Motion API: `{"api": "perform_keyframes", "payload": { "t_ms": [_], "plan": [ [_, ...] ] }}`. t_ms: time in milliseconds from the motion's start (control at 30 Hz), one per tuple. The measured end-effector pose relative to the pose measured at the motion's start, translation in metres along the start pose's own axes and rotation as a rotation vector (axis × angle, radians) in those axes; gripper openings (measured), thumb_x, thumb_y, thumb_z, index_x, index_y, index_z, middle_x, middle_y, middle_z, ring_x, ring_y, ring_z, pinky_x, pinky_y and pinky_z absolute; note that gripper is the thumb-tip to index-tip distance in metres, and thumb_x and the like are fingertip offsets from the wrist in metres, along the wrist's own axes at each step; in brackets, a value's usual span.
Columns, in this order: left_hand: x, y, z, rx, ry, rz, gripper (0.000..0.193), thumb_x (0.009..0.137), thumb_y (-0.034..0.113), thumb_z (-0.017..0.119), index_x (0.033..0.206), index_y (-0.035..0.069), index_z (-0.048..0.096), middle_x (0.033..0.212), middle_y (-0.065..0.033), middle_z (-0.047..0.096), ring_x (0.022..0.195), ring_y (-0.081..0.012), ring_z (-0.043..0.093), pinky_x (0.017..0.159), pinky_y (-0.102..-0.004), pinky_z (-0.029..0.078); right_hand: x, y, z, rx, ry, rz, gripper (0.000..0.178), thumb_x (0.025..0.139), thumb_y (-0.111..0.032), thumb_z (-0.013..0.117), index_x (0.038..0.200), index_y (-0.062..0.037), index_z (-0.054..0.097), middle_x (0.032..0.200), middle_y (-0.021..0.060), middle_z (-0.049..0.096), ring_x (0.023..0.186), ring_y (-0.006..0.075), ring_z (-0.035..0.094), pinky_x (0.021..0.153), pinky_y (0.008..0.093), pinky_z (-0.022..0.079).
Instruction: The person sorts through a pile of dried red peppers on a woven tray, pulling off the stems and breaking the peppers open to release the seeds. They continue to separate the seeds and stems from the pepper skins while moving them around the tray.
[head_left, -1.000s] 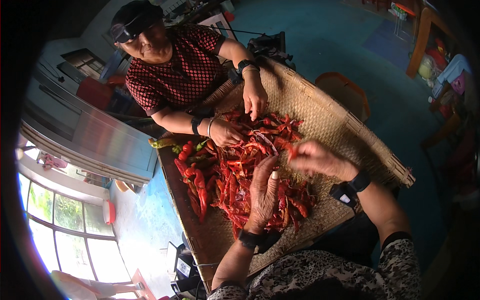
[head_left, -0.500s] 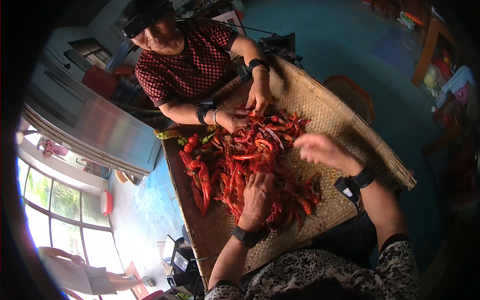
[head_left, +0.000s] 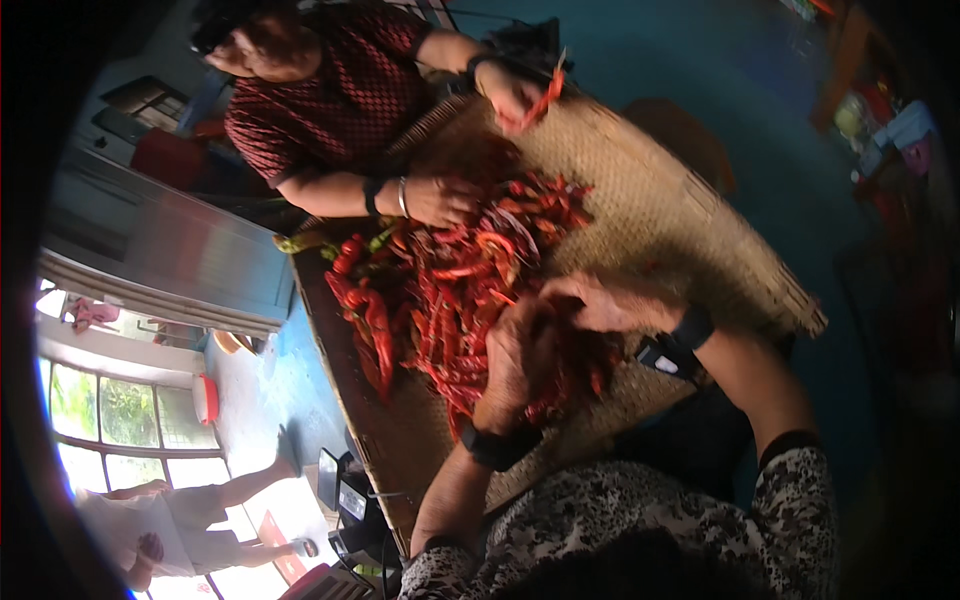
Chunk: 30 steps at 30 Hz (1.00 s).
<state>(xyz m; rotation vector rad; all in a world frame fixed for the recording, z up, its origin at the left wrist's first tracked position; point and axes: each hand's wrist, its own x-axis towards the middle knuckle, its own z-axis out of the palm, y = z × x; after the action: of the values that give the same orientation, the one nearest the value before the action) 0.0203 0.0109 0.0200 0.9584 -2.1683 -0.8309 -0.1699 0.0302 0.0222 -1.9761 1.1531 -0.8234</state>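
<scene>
Peppers, mostly red, are heaped on the woven tray. The left hand and right hand are held close together over the heap's near side; whether anything is pinched by their blurred fingers cannot be told. Peppers could be spilled over the tray's edge if the heap were brushed by the left wristband.

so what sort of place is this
Probably a room in a house or small workshop, judging by the large paned window, blue floor and woven tray heaped with red peppers.
</scene>
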Motion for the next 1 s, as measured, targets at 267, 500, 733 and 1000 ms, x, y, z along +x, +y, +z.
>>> {"api": "perform_keyframes", "payload": {
  "t_ms": [267,500,733,1000],
  "plan": [
    [-0.003,-0.024,-0.016,0.021,0.059,-0.143,0.019,0.081,0.003,0.066,0.099,0.005,0.061,0.091,-0.0080,0.065,0.077,-0.0159,0.064,0.064,-0.0283,0.052,0.006,0.021,-0.038,0.048,0.297,0.099,0.027,0.086,-0.031,0.063,0.090,-0.0036,0.065,0.070,0.0055,0.061,0.063,0.0153,0.059,0.054,0.0296,0.048],
    [0.013,-0.016,-0.027,0.123,-0.041,0.040,0.020,0.081,0.001,0.060,0.101,0.007,0.062,0.091,-0.0108,0.063,0.075,-0.0239,0.064,0.064,-0.0339,0.051,-0.025,0.049,-0.095,0.692,1.066,0.124,0.031,0.089,-0.041,0.060,0.091,-0.0101,0.060,0.071,-0.0005,0.057,0.058,0.0044,0.051,0.046,0.0172,0.042],
    [0.027,-0.021,-0.002,0.606,-0.245,0.266,0.016,0.082,0.006,0.052,0.096,0.010,0.060,0.094,-0.0108,0.055,0.087,-0.0309,0.058,0.068,-0.0405,0.050,-0.006,0.041,-0.068,0.466,0.888,0.174,0.042,0.090,-0.034,0.059,0.118,-0.0039,0.050,0.076,0.0070,0.060,0.061,0.0079,0.055,0.052,0.0215,0.051],
    [0.041,-0.026,-0.001,0.572,-0.230,0.270,0.007,0.082,0.008,0.054,0.087,0.011,0.059,0.085,-0.0115,0.050,0.074,-0.0310,0.058,0.058,-0.0420,0.049,0.008,0.040,-0.018,0.057,0.309,0.147,0.035,0.088,-0.016,0.060,0.119,-0.0025,0.054,0.094,0.0064,0.062,0.084,0.0145,0.060,0.078,0.0312,0.052]
  ]
}}
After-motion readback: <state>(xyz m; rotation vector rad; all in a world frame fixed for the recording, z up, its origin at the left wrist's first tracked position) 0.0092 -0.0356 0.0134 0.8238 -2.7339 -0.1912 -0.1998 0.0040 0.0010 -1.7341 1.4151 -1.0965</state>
